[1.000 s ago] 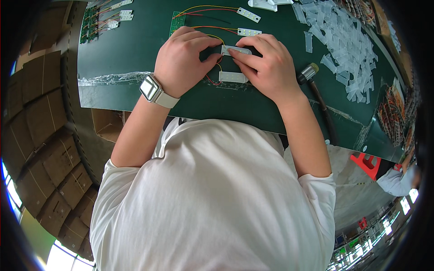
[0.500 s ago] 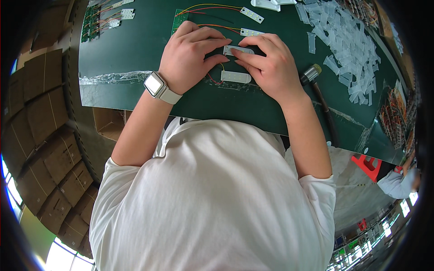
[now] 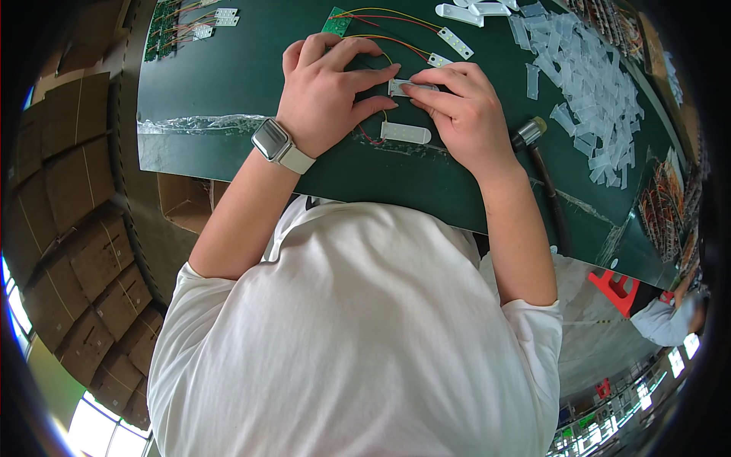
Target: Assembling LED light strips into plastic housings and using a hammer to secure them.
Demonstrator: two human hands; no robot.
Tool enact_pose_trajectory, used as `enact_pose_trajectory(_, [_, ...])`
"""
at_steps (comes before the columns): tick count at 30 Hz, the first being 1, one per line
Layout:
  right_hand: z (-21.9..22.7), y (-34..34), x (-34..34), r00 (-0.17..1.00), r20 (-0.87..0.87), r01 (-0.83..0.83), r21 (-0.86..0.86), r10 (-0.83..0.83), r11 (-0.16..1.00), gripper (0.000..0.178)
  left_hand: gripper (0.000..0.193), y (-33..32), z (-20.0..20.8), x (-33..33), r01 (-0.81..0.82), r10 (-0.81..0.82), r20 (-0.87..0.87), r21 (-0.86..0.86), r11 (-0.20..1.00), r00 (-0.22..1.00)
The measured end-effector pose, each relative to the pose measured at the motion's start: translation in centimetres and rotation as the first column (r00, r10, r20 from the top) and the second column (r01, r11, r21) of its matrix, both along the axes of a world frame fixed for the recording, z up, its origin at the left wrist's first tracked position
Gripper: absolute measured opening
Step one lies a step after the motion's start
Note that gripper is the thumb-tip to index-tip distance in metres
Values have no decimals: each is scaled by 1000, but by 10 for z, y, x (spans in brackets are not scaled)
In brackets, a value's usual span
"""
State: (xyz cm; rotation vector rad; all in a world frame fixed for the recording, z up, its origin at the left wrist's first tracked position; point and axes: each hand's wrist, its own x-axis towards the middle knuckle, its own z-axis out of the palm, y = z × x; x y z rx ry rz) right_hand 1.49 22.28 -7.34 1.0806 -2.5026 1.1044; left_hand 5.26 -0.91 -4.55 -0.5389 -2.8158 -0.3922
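Observation:
A small white lamp housing [image 3: 397, 87] lies between my two hands on the green tabletop. My left hand [image 3: 321, 97] curls at its left end, index finger above and thumb below, with a thin yellow wire close to the fingers. My right hand [image 3: 470, 114] grips the housing from the right, fingertips pressed onto it and covering most of it. Just below lies a second white housing [image 3: 406, 133] with round dots inside and red and yellow wires at its left end. Beyond my left hand is a green circuit board [image 3: 336, 21], wired to white LED boards [image 3: 455, 43].
A hammer [image 3: 531, 133] lies right of my right forearm. Translucent strips [image 3: 590, 99] are heaped at the right, near wire bundles [image 3: 661, 206]. White housings [image 3: 461, 14] lie at the far edge, wired circuit boards [image 3: 161, 30] far left. Cardboard boxes [image 3: 65, 244] are stacked left.
The tabletop things appear shifted slightly rightward in the view. My hands stay around the same housing, with the right fingers slightly repositioned on it.

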Motion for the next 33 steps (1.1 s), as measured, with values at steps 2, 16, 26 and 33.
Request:
enact_pose_trajectory(2, [-1, 1, -1, 1000, -25, -5, 3, 5, 1000, 22, 42, 1, 2, 0, -15, 15, -1, -20, 1000, 1000])
enact_pose_trajectory(16, [38, 19, 4, 930, -59, 363, 13, -362, 932, 22, 48, 7, 16, 4, -183, 187, 51, -85, 979, 981])
enact_pose_trajectory(26, [29, 77, -30, 666, 142, 676, 299, -732, 673, 31, 47, 7, 8, 5, -189, 188, 90, 0, 982, 978])
enact_pose_trajectory(33, [32, 90, -35, 801, 122, 535, 295, -587, 792, 21, 48, 4, 3, -1, -143, 140, 59, 41, 989, 988])
